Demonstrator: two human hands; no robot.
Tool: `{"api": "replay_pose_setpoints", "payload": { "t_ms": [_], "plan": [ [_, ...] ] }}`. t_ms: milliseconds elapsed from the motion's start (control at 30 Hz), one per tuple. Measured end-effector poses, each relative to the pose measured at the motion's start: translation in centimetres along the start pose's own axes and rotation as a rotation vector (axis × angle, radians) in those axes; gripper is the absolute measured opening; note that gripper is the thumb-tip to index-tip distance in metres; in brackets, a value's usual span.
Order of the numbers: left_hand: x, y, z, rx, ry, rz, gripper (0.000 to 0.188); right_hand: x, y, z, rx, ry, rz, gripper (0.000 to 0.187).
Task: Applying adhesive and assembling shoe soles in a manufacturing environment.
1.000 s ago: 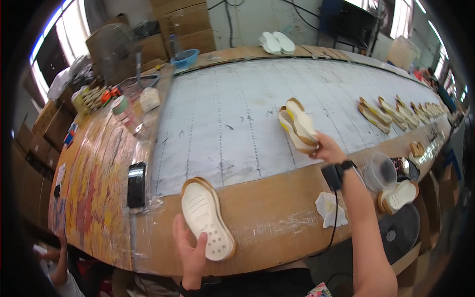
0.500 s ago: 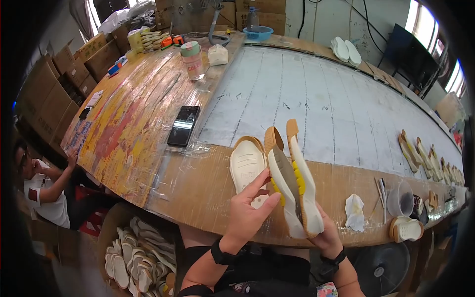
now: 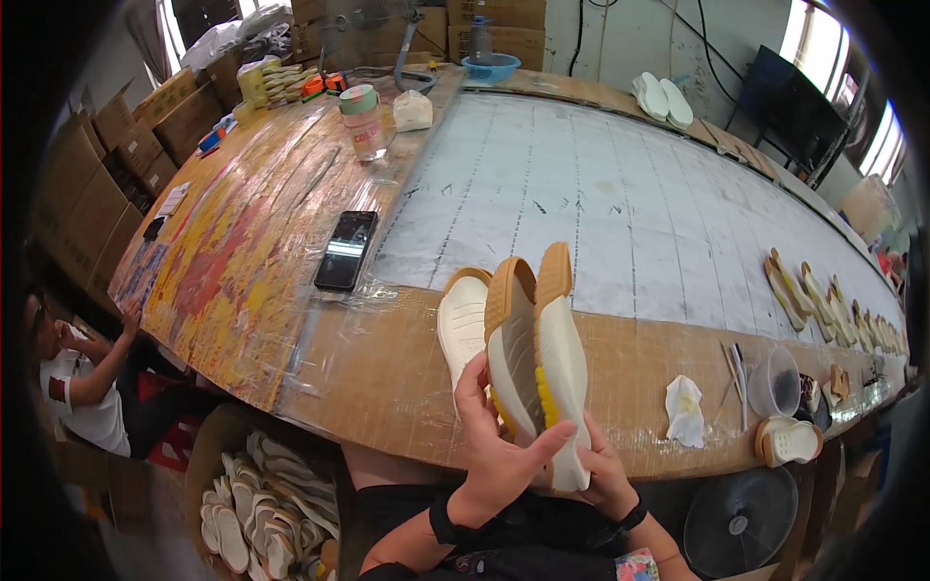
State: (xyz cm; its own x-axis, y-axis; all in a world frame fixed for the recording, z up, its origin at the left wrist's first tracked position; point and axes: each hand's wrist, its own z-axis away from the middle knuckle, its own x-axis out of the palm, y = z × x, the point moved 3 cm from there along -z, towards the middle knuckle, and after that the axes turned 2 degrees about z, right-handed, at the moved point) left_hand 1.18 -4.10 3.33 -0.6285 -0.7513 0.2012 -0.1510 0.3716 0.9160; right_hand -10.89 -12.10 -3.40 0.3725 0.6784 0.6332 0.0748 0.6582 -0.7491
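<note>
Two shoe soles, white with tan bottoms and yellow side patches, are held upright side by side over the near table edge. My left hand [image 3: 509, 465] is closed around the lower part of the left shoe sole [image 3: 511, 334], its thumb reaching across to the other one. Low on the right shoe sole [image 3: 565, 373], my right hand [image 3: 605, 472] grips the heel end from the right and behind, some fingers hidden. Just behind and left of them, a third sole [image 3: 462, 320] lies on the brown table covering, partly covered by my left hand and the held pair.
A black phone [image 3: 347, 250] and a lidded bottle [image 3: 363, 124] stand left. Right lie a crumpled white cloth [image 3: 685, 412], a clear tub [image 3: 773, 381] and a row of soles [image 3: 835, 308]. Below are a bin of soles [image 3: 271, 504] and a fan [image 3: 741, 523]. Someone sits left.
Both held soles have been turned and brought closer together, so their tan bottoms show more. My left hand has moved lower and right, its thumb now against the right sole. My right hand shifted left.
</note>
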Motion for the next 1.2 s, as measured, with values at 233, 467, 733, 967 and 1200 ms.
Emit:
{"api": "replay_pose_setpoints", "payload": {
  "t_ms": [233, 467, 733, 967, 1200],
  "plan": [
    [-0.1, 0.4, 0.7, -0.021, 0.007, -0.081, 0.089, 0.1, 2.1, 0.3, 0.049, 0.022, -0.020, 0.059],
    [-0.2, -1.1, -0.1, -0.214, 0.100, 0.167, 0.072, 1.4, -2.2, -0.1, -0.208, 0.191, 0.306, 0.065],
    [-2.5, -3.4, -1.2, -0.747, 0.028, 0.874, 0.042, 4.4, -5.3, -0.4, -0.674, 0.042, 0.966, 0.092],
    [-2.7, -4.7, 1.1, -0.910, -0.107, 0.995, 0.051, 4.4, -3.7, 0.8, -0.941, 0.067, 1.156, 0.080],
    [-4.8, -3.2, -0.1, -0.751, -0.135, 0.808, 0.055, 4.7, -2.6, 0.7, -0.948, -0.028, 1.122, 0.071]
  ]
}}
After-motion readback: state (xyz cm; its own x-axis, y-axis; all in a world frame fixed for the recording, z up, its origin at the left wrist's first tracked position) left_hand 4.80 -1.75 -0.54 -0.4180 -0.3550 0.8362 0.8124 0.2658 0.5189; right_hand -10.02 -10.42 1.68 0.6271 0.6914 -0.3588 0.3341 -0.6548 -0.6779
